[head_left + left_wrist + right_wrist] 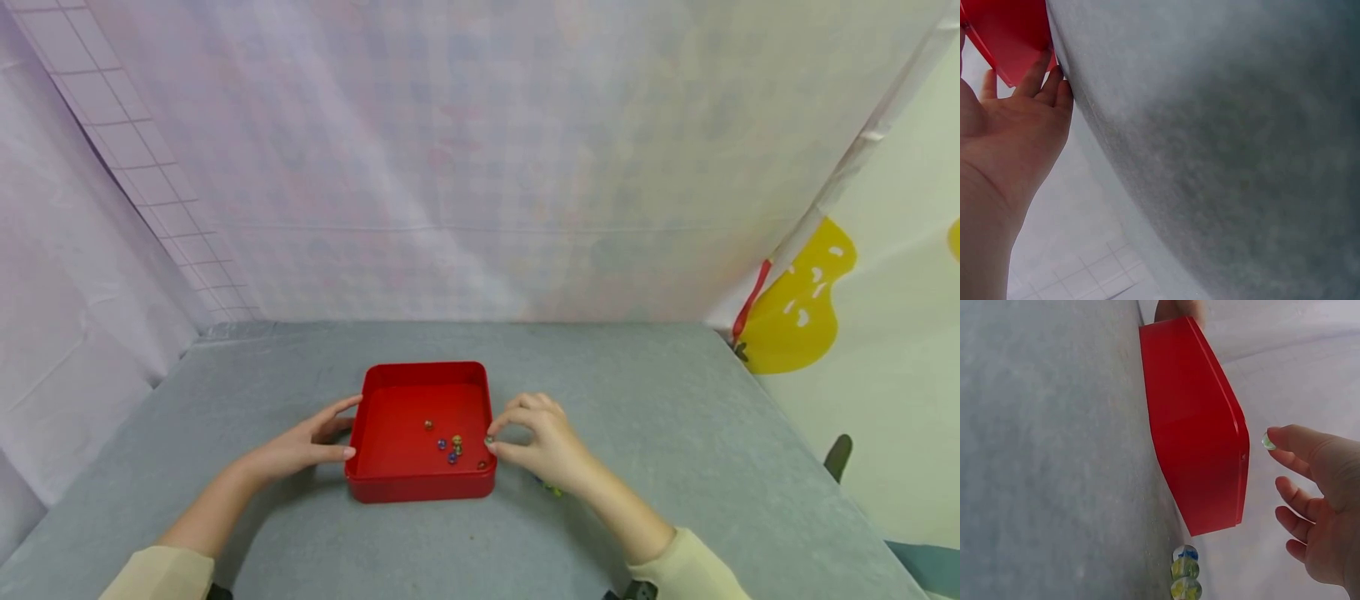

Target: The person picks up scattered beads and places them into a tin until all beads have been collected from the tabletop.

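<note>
A shallow square red box sits on the table, with several small glass marbles scattered on its floor, mostly toward the right. At its left side, my left hand rests straight fingers and thumb against the wall; the left wrist view shows these fingertips on the red box too. Over the right rim, my right hand pinches a clear greenish marble between thumb and index finger. The other fingers of that hand are loosely bent.
Beside the box on the right, partly behind my right wrist, several more marbles lie in a row on the grey cloth-covered table. A pale curtain hangs along the back edge.
</note>
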`<state>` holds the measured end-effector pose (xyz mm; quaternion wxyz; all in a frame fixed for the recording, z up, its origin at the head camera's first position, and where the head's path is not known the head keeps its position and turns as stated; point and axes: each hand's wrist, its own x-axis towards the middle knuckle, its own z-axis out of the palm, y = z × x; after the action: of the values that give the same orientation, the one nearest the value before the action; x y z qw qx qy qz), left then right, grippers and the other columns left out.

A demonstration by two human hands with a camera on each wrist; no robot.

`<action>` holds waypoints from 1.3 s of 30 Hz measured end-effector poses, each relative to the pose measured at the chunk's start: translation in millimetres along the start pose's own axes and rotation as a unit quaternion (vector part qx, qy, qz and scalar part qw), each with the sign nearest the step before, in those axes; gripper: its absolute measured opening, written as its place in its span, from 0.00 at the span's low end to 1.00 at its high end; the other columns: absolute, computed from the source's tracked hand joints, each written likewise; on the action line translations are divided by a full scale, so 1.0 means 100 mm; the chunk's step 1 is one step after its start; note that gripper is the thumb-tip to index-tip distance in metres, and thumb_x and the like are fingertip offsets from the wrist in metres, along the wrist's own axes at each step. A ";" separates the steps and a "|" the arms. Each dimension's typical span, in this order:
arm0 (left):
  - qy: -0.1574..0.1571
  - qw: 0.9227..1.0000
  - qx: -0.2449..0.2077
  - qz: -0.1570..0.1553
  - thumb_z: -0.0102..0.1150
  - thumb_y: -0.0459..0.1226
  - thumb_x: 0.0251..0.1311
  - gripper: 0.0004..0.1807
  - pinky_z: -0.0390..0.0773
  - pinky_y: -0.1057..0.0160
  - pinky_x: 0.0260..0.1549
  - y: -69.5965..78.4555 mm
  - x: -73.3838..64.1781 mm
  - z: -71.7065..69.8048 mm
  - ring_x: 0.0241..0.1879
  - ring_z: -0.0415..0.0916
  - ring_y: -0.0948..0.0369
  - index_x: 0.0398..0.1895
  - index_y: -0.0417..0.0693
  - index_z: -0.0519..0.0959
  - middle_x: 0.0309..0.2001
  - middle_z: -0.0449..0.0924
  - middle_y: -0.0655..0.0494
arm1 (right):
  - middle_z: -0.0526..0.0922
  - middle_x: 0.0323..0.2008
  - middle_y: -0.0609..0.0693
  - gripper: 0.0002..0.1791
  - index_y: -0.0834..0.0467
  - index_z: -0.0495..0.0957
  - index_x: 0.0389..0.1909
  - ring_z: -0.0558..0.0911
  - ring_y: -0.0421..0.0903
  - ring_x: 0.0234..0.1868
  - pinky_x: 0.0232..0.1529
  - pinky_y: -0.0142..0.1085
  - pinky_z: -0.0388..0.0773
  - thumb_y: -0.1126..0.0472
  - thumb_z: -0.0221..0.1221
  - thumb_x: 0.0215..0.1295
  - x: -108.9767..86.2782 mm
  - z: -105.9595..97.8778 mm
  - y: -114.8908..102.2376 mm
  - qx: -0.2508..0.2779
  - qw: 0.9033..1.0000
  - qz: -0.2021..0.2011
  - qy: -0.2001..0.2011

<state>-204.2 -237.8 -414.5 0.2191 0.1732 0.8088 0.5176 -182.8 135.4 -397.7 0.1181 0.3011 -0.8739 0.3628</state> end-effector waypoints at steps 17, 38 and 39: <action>-0.006 1.000 -0.008 -0.001 0.58 0.40 0.64 0.43 0.58 0.36 0.58 0.00 -0.01 -0.01 0.69 0.47 0.39 0.76 0.50 0.45 0.71 0.50 0.36 | 0.74 0.37 0.34 0.08 0.42 0.82 0.33 0.69 0.40 0.45 0.47 0.46 0.67 0.57 0.70 0.55 0.13 0.11 -0.02 0.013 0.999 0.044 0.003; -0.011 1.000 -0.012 0.005 0.58 0.39 0.65 0.42 0.56 0.37 0.60 -0.02 0.01 -0.02 0.70 0.47 0.40 0.76 0.50 0.45 0.71 0.51 0.35 | 0.75 0.36 0.35 0.06 0.43 0.83 0.32 0.69 0.42 0.48 0.50 0.49 0.65 0.57 0.70 0.56 0.27 0.26 0.01 0.022 0.999 0.038 0.017; -0.011 1.000 -0.013 0.004 0.58 0.39 0.65 0.42 0.56 0.37 0.60 -0.01 0.01 -0.02 0.70 0.47 0.40 0.76 0.50 0.45 0.71 0.51 0.35 | 0.75 0.36 0.35 0.06 0.43 0.83 0.32 0.69 0.42 0.48 0.50 0.49 0.65 0.57 0.70 0.56 0.28 0.26 0.02 0.022 0.999 0.039 0.017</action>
<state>-206.5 -239.7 -415.2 0.2284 0.1791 0.7988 0.5270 -205.4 105.4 -405.6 0.1122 0.2629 -0.8747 0.3913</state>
